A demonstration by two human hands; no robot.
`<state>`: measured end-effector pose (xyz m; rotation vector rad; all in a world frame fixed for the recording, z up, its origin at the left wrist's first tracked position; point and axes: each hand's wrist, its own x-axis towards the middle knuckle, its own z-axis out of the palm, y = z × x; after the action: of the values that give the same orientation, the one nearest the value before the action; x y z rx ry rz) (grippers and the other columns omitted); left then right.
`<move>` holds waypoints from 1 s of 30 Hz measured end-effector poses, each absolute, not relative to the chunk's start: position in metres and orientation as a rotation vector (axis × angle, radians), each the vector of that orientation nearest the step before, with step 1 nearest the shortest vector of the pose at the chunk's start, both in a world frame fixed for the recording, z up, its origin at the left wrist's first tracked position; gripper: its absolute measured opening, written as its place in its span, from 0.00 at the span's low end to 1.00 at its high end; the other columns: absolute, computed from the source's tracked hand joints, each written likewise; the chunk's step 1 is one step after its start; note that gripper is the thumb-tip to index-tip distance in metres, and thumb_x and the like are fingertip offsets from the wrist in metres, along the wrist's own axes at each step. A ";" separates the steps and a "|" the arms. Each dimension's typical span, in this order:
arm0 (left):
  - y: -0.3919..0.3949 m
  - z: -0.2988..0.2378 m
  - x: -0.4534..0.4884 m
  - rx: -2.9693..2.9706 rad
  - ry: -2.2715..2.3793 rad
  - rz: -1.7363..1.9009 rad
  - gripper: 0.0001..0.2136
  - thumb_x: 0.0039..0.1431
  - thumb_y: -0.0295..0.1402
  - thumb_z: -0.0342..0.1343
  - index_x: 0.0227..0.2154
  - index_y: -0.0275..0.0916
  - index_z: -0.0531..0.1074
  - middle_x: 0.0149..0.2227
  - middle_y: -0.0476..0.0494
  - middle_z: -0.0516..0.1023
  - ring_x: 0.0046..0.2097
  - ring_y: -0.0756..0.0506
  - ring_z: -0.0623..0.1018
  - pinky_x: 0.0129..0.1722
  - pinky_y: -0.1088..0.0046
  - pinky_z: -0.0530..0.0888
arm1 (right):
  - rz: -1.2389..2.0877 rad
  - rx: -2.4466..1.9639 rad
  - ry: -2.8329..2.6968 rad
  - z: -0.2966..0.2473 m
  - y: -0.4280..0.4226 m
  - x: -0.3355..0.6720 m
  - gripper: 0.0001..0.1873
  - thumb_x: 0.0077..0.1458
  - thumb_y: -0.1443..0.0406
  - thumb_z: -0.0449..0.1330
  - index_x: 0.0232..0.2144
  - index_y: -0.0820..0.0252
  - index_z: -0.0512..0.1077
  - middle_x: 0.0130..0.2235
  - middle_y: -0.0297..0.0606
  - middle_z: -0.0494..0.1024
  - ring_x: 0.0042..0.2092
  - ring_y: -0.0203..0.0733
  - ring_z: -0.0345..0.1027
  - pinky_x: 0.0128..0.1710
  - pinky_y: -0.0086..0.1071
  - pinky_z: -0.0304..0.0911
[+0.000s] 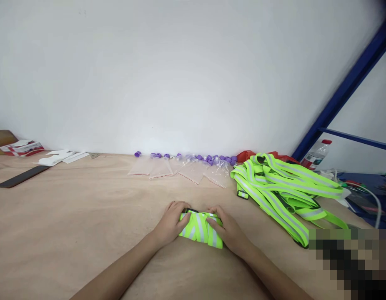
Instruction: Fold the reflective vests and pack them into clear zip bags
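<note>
Folded reflective strap (199, 228) sits pinched between left hand (170, 223) at nine o'clock and right hand (228, 230) at three; loosened fingers could let its springy layers unfold.

Odds and ends along the far edge of the bench (71, 216)

A heap of loose reflective straps (280, 187) lies at two o'clock, a plastic bottle (316, 155) behind it. Clear bags (180, 168) with purple caps (208, 158) sit at twelve o'clock by the white wall (180, 75). At ten o'clock: white papers (63, 156), a dark flat strip (22, 176), a red-and-white box (22, 147).
</note>
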<state>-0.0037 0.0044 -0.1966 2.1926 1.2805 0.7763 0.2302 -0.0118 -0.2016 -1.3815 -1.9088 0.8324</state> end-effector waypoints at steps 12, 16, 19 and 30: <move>0.003 -0.195 -0.003 2.136 1.260 0.780 0.11 0.63 0.34 0.48 0.45 0.41 0.72 0.44 0.42 0.78 0.49 0.39 0.74 0.52 0.59 0.71 | 0.577 -1.245 -2.128 -0.200 -0.018 0.228 0.14 0.65 0.60 0.49 0.42 0.54 0.74 0.41 0.41 0.83 0.45 0.49 0.76 0.45 0.42 0.69; 0.002 -0.198 -0.001 2.130 1.272 0.798 0.11 0.63 0.33 0.47 0.43 0.41 0.72 0.44 0.42 0.79 0.49 0.40 0.74 0.53 0.59 0.70 | 0.308 -1.172 -2.243 -0.206 -0.021 0.228 0.17 0.67 0.61 0.48 0.43 0.56 0.76 0.44 0.47 0.83 0.46 0.50 0.77 0.47 0.42 0.70; 0.002 -0.204 0.000 2.103 1.302 0.830 0.10 0.64 0.33 0.46 0.42 0.41 0.72 0.44 0.42 0.79 0.48 0.39 0.74 0.53 0.58 0.69 | 0.209 -1.117 -2.289 -0.209 -0.026 0.226 0.17 0.67 0.58 0.50 0.46 0.59 0.75 0.45 0.49 0.82 0.46 0.51 0.77 0.47 0.42 0.71; -0.002 -0.209 0.004 2.020 1.258 0.918 0.08 0.64 0.31 0.48 0.40 0.41 0.70 0.42 0.42 0.78 0.47 0.40 0.73 0.51 0.60 0.68 | 0.573 -1.426 -2.322 -0.200 -0.045 0.203 0.44 0.51 0.63 0.64 0.68 0.61 0.55 0.63 0.53 0.67 0.60 0.58 0.65 0.55 0.49 0.67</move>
<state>0.0039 -0.0015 -0.2090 2.0200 1.2579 0.9176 0.2027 -0.0449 -0.2003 -1.4265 -2.3221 0.5725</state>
